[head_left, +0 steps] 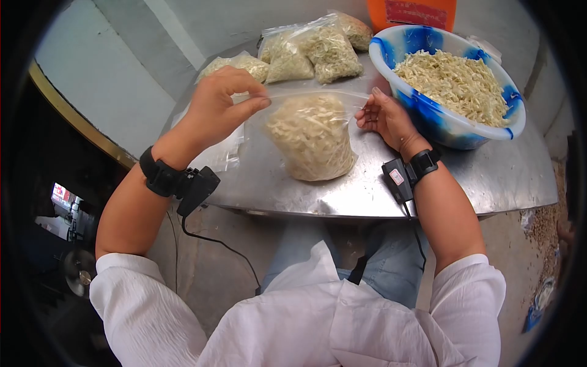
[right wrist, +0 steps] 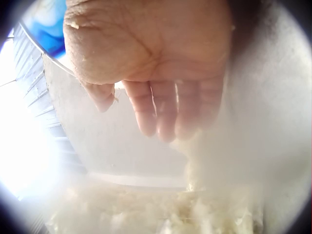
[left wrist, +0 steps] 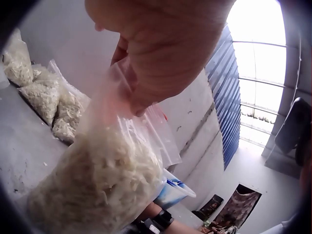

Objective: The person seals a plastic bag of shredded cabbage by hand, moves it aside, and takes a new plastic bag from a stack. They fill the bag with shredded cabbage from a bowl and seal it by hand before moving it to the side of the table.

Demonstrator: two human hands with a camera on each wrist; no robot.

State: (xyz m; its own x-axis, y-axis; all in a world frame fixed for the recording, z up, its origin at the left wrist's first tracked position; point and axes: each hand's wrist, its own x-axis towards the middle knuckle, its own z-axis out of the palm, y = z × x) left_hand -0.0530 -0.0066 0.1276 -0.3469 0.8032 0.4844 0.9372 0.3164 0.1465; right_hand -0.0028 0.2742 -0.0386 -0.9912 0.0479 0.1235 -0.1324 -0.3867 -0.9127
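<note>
A clear zip bag (head_left: 312,137) packed with pale shredded strips stands upright on the metal table. My left hand (head_left: 223,101) pinches its top left corner between thumb and fingers. The left wrist view shows that hand (left wrist: 165,53) above the bulging bag (left wrist: 105,175), gripping the plastic near the zip strip. At the top right corner is my right hand (head_left: 391,119), its fingertips right at the bag's edge. In the right wrist view the fingers (right wrist: 165,109) hang nearly straight, with the thumb apart from them. Hazy plastic blurs part of this view.
A blue and white basin (head_left: 406,101) of the same strips (head_left: 455,82) stands at the right. Several filled bags (head_left: 330,52) line the back of the metal table (head_left: 263,189), near an orange container (head_left: 391,12). Flat empty bags (head_left: 229,150) lie at the left.
</note>
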